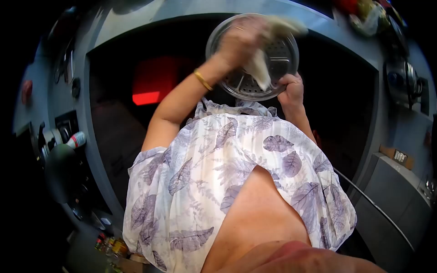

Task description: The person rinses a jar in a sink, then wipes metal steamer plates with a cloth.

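Observation:
A round metal plate with holes (pixel 278 58) is held in front of my body, tilted a little. My right hand (pixel 292 88) grips its lower right rim, thumb on the upper face. Over the plate's upper left part, my left hand (pixel 243 43), with a gold bangle on the wrist, is closed on a whitish cloth (pixel 258 70). One end of the cloth hangs down across the plate, and the other sticks out to the right past the rim. Both the left hand and the cloth are blurred by motion.
Grey counters (pixel 127 28) run ahead and along both sides. A red object (pixel 154 82) lies in the dark area to the left. At the left counter is a white bottle (pixel 76 139). Plastic bags (pixel 366 20) and a metal appliance (pixel 403 82) are on the right.

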`<state>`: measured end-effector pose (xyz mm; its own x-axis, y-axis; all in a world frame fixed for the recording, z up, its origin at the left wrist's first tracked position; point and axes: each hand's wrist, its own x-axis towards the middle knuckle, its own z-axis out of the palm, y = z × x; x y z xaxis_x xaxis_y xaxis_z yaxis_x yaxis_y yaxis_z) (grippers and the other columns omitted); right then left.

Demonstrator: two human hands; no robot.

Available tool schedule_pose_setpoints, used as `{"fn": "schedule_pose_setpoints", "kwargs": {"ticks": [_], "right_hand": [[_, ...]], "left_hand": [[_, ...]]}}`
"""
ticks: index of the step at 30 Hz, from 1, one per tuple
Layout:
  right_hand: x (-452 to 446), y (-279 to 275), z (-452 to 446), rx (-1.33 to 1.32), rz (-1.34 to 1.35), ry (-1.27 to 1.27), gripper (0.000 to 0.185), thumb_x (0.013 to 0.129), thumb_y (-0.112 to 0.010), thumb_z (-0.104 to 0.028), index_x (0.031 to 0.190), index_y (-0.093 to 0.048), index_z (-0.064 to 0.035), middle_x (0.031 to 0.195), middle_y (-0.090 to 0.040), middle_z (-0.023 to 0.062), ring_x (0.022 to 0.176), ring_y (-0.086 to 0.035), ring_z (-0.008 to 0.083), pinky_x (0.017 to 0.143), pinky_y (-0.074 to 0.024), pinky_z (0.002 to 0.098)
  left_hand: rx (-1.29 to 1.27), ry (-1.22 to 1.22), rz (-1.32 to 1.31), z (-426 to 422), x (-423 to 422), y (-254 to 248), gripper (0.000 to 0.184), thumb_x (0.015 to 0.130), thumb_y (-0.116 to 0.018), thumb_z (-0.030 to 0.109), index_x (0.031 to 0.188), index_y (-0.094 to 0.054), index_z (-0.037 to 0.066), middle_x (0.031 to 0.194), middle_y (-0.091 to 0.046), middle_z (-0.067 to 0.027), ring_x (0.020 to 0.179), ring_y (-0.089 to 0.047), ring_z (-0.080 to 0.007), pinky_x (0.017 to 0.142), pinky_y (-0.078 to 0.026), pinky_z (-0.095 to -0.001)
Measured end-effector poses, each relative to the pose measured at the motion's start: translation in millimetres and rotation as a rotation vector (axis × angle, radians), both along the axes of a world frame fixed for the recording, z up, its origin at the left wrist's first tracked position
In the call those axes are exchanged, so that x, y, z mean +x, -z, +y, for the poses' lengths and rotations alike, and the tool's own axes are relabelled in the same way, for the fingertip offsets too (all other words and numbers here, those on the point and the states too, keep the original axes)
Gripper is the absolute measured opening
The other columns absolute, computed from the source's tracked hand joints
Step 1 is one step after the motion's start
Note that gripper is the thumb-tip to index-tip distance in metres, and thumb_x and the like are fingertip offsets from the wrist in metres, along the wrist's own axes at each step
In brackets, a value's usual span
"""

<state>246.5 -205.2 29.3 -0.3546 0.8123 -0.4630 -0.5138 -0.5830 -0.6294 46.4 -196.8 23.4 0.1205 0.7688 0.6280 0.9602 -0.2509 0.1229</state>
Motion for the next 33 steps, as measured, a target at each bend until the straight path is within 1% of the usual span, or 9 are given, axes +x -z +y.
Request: {"fn": "schedule_pose_setpoints", "kwargs": {"ticks": [3, 5, 7, 9, 11, 19, 23, 27, 33], "right_hand": [[49.2, 13.9, 30.7, 0.013, -0.030, 0.026, 0.030, 0.057, -0.042, 0.014, 0.081, -0.055, 0.0011, 0.079, -0.059, 0.0085, 0.067, -0.058, 0.0207, 0.068, -0.0493, 0.0309], [66.3, 13.8, 47.3, -0.043, -0.030, 0.103, 0.032, 0.058, -0.042, 0.014, 0.085, -0.052, 0.0004, 0.076, -0.056, 0.0075, 0.067, -0.056, 0.0203, 0.067, -0.0493, 0.0311], [76.3, 3.9, 65.1, -0.146, -0.011, 0.189, 0.034, 0.059, -0.041, 0.014, 0.088, -0.051, 0.0002, 0.077, -0.055, 0.0078, 0.069, -0.056, 0.0209, 0.068, -0.0496, 0.0322], [81.7, 1.4, 77.3, -0.133, 0.005, 0.218, 0.035, 0.059, -0.041, 0.013, 0.091, -0.049, -0.0001, 0.081, -0.053, 0.0089, 0.073, -0.056, 0.0229, 0.073, -0.0494, 0.0350], [83.6, 15.7, 88.4, -0.170, -0.019, 0.240, 0.035, 0.059, -0.041, 0.013, 0.091, -0.049, 0.0001, 0.083, -0.053, 0.0096, 0.074, -0.056, 0.0239, 0.076, -0.0490, 0.0362], [58.8, 17.6, 122.9, -0.088, -0.092, 0.350, 0.041, 0.058, -0.040, 0.011, 0.097, -0.051, 0.0018, 0.092, -0.055, 0.0123, 0.088, -0.057, 0.0272, 0.084, -0.0467, 0.0379], [39.1, 5.7, 144.2, -0.027, -0.103, 0.358, 0.045, 0.055, -0.040, 0.011, 0.097, -0.052, 0.0020, 0.093, -0.056, 0.0124, 0.088, -0.057, 0.0277, 0.084, -0.0471, 0.0379], [41.3, 30.7, 179.6, -0.078, -0.047, 0.287, 0.045, 0.053, -0.039, 0.012, 0.095, -0.053, 0.0032, 0.089, -0.056, 0.0120, 0.082, -0.059, 0.0277, 0.079, -0.0492, 0.0373], [17.8, 34.0, 207.8, -0.206, -0.110, 0.342, 0.039, 0.052, -0.039, 0.011, 0.089, -0.052, 0.0062, 0.088, -0.056, 0.0150, 0.083, -0.059, 0.0324, 0.080, -0.0497, 0.0421]], "left_hand": [[0.050, -0.120, 0.119, 22.0, -34.2, 23.7, 0.034, 0.076, -0.056, 0.013, 0.109, -0.055, 0.002, 0.091, -0.063, -0.0148, 0.079, -0.064, -0.0268, 0.096, -0.041, -0.0403], [-0.049, -0.385, 0.382, 37.9, -68.8, 45.6, 0.012, 0.078, -0.053, 0.017, 0.076, -0.061, 0.008, 0.066, -0.059, -0.0065, 0.062, -0.062, -0.0207, 0.089, -0.042, -0.0395], [-0.391, -0.682, 0.339, 37.7, -87.2, 39.6, 0.022, 0.081, -0.053, 0.030, 0.076, -0.065, 0.012, 0.072, -0.066, -0.0051, 0.067, -0.063, -0.0230, 0.088, -0.033, -0.0530], [-0.038, -0.693, 0.217, 40.0, -100.7, 33.4, 0.030, 0.078, -0.055, 0.033, 0.069, -0.067, 0.007, 0.065, -0.064, -0.0098, 0.071, -0.062, -0.0262, 0.093, -0.030, -0.0519], [-0.039, -0.753, -0.006, 42.3, -87.3, -1.7, 0.033, 0.075, -0.060, 0.035, 0.069, -0.066, 0.004, 0.069, -0.064, -0.0140, 0.073, -0.061, -0.0296, 0.088, -0.036, -0.0478], [0.004, -0.069, -0.519, 92.5, 7.4, -32.4, 0.025, 0.071, -0.070, 0.015, 0.086, -0.058, 0.000, 0.091, -0.058, -0.0150, 0.084, -0.056, -0.0286, 0.074, -0.047, -0.0378], [-0.244, 0.192, -0.232, 120.9, 101.6, -1.9, 0.034, 0.080, -0.061, 0.024, 0.110, -0.052, 0.011, 0.131, -0.046, -0.0109, 0.124, -0.041, -0.0290, 0.102, -0.024, -0.0489], [-0.241, 0.161, -0.344, 186.0, 59.3, 33.3, 0.033, 0.088, -0.049, 0.025, 0.120, -0.050, 0.015, 0.135, -0.043, -0.0122, 0.128, -0.038, -0.0260, 0.106, -0.016, -0.0517], [-0.298, 0.241, -0.504, 230.9, -8.2, 71.7, 0.035, 0.084, -0.052, 0.008, 0.119, -0.052, 0.009, 0.129, -0.048, -0.0162, 0.122, -0.043, -0.0313, 0.101, -0.035, -0.0407]]}}
